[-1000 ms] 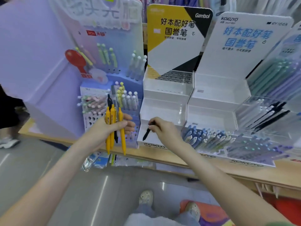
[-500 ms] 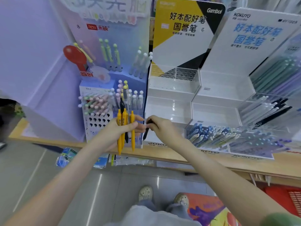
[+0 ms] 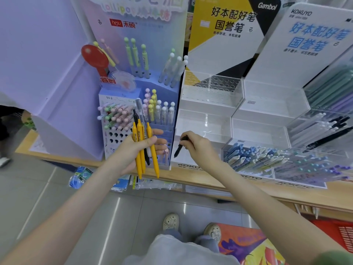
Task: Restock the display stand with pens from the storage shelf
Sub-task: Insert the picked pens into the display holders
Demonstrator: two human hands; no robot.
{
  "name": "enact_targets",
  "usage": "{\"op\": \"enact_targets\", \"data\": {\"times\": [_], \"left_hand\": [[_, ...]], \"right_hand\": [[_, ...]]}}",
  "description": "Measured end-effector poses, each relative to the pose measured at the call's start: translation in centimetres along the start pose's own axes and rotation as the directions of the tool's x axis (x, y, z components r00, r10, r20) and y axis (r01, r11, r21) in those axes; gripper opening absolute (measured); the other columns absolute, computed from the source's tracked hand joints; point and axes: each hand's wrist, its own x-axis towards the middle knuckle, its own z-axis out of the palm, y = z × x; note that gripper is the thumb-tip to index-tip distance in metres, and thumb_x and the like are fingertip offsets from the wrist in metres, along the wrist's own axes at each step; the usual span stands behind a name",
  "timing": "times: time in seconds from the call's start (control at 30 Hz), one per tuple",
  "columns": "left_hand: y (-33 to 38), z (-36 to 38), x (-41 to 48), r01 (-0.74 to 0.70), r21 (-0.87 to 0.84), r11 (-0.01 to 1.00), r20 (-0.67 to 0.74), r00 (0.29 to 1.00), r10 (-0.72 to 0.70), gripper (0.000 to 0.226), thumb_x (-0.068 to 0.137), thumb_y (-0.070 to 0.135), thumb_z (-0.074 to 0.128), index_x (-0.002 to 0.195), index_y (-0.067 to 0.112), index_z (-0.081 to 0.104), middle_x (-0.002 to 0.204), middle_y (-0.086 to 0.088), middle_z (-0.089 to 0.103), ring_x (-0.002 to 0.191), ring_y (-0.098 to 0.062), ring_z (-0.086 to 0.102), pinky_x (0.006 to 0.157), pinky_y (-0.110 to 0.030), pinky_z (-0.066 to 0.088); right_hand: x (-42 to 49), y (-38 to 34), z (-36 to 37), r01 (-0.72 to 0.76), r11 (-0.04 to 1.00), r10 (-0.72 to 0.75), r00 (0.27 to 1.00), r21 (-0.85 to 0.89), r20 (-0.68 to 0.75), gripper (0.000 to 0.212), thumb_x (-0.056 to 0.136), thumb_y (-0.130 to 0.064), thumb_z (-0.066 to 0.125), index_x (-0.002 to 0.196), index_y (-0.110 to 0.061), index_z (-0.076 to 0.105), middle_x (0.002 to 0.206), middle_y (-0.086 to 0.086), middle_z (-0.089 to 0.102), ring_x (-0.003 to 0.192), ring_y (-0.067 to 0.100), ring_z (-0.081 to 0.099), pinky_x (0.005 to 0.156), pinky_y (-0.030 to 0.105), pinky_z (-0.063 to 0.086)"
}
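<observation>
Yellow pens (image 3: 142, 148) gripped in left hand (image 3: 133, 150); black pen (image 3: 179, 148) pinched in right hand (image 3: 198, 148).

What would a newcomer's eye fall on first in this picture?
Probably the yellow pens that the left hand grips in a bunch at the centre, bright against the pastel pen stand behind them. Next comes the right hand, pinching a black pen tip-down in front of the clear display stand, whose middle tiers look bare. Above that stand, the yellow-and-black sign also catches the eye.
</observation>
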Motion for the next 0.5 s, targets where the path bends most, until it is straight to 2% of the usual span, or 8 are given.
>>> {"op": "enact_targets", "data": {"times": [0.1,0.2,0.3,0.43,0.5], "left_hand": [[-0.1,-0.1,-0.1,-0.008,-0.013,1.000,0.003,1.000,0.008,0.020,0.093,0.002,0.049,0.107,0.005,0.064,0.087,-0.013,0.073,0.083,-0.024,0.072,0.069,-0.030,0.059],[-0.2,-0.3,-0.2,-0.015,-0.003,1.000,0.011,1.000,0.015,0.020,0.093,0.001,0.049,0.106,0.005,0.064,0.087,-0.013,0.073,0.082,-0.023,0.072,0.069,-0.028,0.058],[-0.5,-0.5,-0.2,-0.009,0.003,1.000,0.025,1.000,0.008,0.020,0.094,0.000,0.049,0.107,0.005,0.063,0.089,-0.013,0.073,0.083,-0.024,0.072,0.069,-0.028,0.058],[-0.8,-0.9,0.1,0.015,-0.009,1.000,0.038,0.999,-0.015,0.019,0.092,0.001,0.051,0.107,0.005,0.063,0.091,-0.014,0.073,0.088,-0.025,0.072,0.073,-0.030,0.058],[-0.9,-0.9,0.3,0.020,-0.003,1.000,0.041,0.999,-0.020,0.019,0.092,0.001,0.051,0.107,0.005,0.063,0.092,-0.014,0.073,0.089,-0.025,0.072,0.074,-0.030,0.059]], "right_hand": [[0.5,-0.1,0.0,0.032,0.999,-0.031,0.999,-0.041,0.017,0.015,0.096,-0.016,0.051,0.106,-0.007,0.058,0.096,0.007,0.066,0.085,0.022,0.060,0.075,0.030,0.047],[0.8,0.1,0.2,0.020,0.998,-0.020,1.000,-0.060,0.001,0.015,0.097,-0.017,0.051,0.105,-0.007,0.059,0.095,0.006,0.066,0.080,0.017,0.056,0.070,0.023,0.040],[0.5,0.6,0.3,-0.010,0.998,0.010,1.000,-0.056,0.002,0.015,0.096,-0.016,0.051,0.106,-0.007,0.059,0.091,0.003,0.063,0.080,0.016,0.056,0.070,0.024,0.040],[0.2,1.0,1.5,-0.008,0.994,0.023,0.989,-0.109,0.143,0.016,0.096,-0.017,0.051,0.106,-0.011,0.061,0.086,-0.002,0.064,0.072,0.016,0.056,0.065,0.027,0.042],[0.4,1.1,2.4,-0.003,0.990,0.029,0.983,-0.141,0.184,0.016,0.096,-0.017,0.049,0.106,-0.011,0.060,0.090,0.002,0.069,0.074,0.020,0.059,0.069,0.034,0.048]]}}
